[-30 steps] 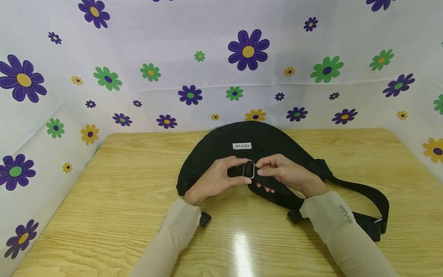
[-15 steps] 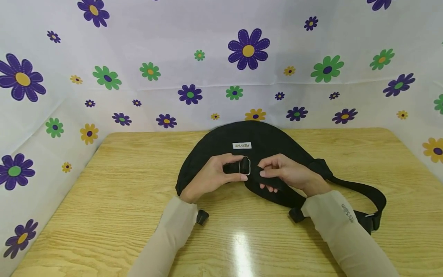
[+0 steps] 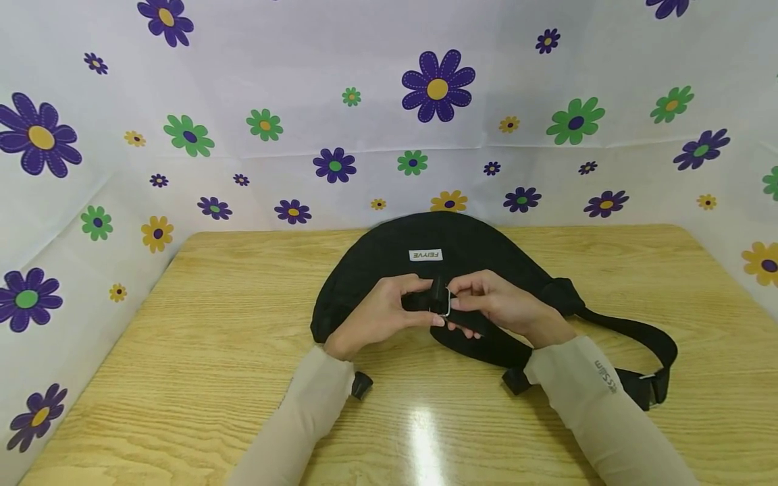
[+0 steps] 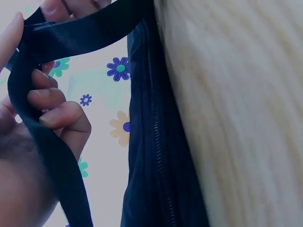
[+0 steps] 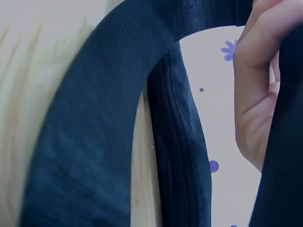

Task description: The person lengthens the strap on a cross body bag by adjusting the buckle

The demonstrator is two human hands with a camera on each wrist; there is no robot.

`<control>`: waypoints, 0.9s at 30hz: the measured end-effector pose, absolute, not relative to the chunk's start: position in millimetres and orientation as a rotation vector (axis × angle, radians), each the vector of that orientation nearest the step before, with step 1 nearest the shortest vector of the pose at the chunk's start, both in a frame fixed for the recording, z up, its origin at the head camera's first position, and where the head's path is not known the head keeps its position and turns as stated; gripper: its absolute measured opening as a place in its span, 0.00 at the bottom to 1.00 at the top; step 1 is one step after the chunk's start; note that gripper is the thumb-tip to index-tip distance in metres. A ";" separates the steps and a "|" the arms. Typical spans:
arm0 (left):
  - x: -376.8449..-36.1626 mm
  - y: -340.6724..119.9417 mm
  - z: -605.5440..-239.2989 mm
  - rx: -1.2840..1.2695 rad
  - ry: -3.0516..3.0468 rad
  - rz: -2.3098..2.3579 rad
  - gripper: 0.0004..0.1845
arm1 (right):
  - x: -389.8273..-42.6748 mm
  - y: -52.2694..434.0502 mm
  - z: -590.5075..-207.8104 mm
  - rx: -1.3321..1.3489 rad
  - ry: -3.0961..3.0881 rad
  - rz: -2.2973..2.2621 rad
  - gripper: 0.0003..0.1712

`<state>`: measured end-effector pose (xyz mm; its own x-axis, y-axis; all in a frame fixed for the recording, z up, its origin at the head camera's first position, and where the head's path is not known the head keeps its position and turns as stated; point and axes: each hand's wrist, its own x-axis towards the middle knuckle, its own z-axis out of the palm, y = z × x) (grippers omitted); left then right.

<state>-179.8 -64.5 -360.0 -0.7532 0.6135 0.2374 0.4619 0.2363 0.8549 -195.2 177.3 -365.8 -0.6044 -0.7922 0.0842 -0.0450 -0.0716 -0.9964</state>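
Note:
A black waist bag [image 3: 437,243] with a white label lies at the middle back of the wooden table [image 3: 182,351]. Its black strap [image 3: 632,331] loops off to the right and ends at a buckle [image 3: 653,386]. Just in front of the bag, my left hand [image 3: 389,312] grips the strap at a small metal-edged slider [image 3: 442,301]. My right hand [image 3: 486,307] pinches the strap right beside that slider. In the left wrist view my fingers [image 4: 57,106] curl round the strap [image 4: 52,156] next to the bag's zipper [image 4: 158,156]. The right wrist view shows the strap [image 5: 94,132] arching over the table.
A flowered white backdrop [image 3: 389,115] encloses the table on the back and both sides. Small black strap ends lie by my left sleeve [image 3: 361,385] and by my right sleeve [image 3: 514,380]. Bare wood stretches to the left and along the front.
My hands drew apart along the strap half a second ago and have come back together at the slider. The strap loop at the right has shortened slightly.

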 end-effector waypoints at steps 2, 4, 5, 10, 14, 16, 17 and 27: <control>-180.0 -66.3 -358.3 1.012 2.357 1.537 0.25 | -195.8 179.3 -366.9 -0.900 1.642 -1.734 0.14; -180.0 -69.3 -355.9 0.978 2.379 1.535 0.26 | -196.4 181.7 -367.8 -0.895 1.634 -1.733 0.14; -180.1 -70.7 -354.7 0.961 2.391 1.538 0.27 | -196.8 183.1 -368.3 -0.892 1.628 -1.732 0.14; -180.8 -75.9 -350.6 0.928 2.436 1.542 0.29 | -198.5 188.1 -369.6 -0.918 1.592 -1.725 0.14; -181.1 -77.1 -350.5 0.944 2.438 1.540 0.28 | -199.1 189.7 -369.8 -0.931 1.581 -1.715 0.14; -181.4 -77.0 -351.0 0.942 2.439 1.541 0.28 | -199.1 190.0 -369.4 -0.925 1.590 -1.711 0.14; -181.6 -76.8 -351.4 0.944 2.438 1.542 0.28 | -199.0 189.9 -369.2 -0.926 1.597 -1.709 0.13; -180.4 -67.7 -356.3 0.996 2.370 1.547 0.23 | -195.7 182.5 -365.1 -0.918 1.640 -1.741 0.12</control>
